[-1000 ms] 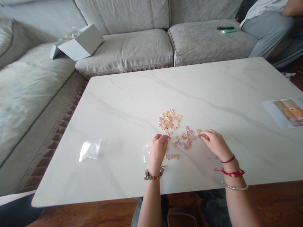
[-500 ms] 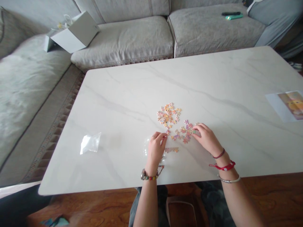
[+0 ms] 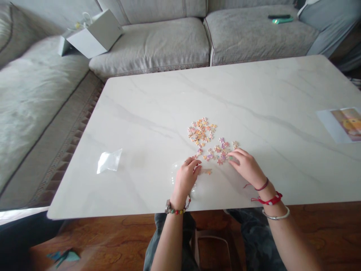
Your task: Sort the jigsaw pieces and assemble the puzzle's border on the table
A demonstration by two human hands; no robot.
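My left hand (image 3: 186, 177) is bent over the near side of the pieces, thumb and fingers closed together; what they pinch, if anything, is hidden. Just past its fingertips shows a short strip of joined puzzle pieces (image 3: 208, 172), partly covered by the hand. My right hand (image 3: 247, 167) pinches a small greenish puzzle piece (image 3: 230, 158) at the right edge of a loose spread of pink, purple and cream puzzle pieces (image 3: 222, 145). Behind these lies a denser heap of orange, yellow and pink puzzle pieces (image 3: 199, 130). Clear plastic (image 3: 176, 167) lies partly under my left hand.
A crumpled clear plastic bag (image 3: 109, 161) rests on the left of the white marbled table (image 3: 141, 113). A printed picture sheet (image 3: 327, 122) lies at the right edge. Beyond stands a grey sofa (image 3: 155, 45) with a white box (image 3: 96, 34); a person's leg (image 3: 327, 28) shows at right.
My left hand has drawn slightly towards me, from a loose piece to over the joined strip, covering more of it. My right hand stays nearly in place. The view has shifted slightly.
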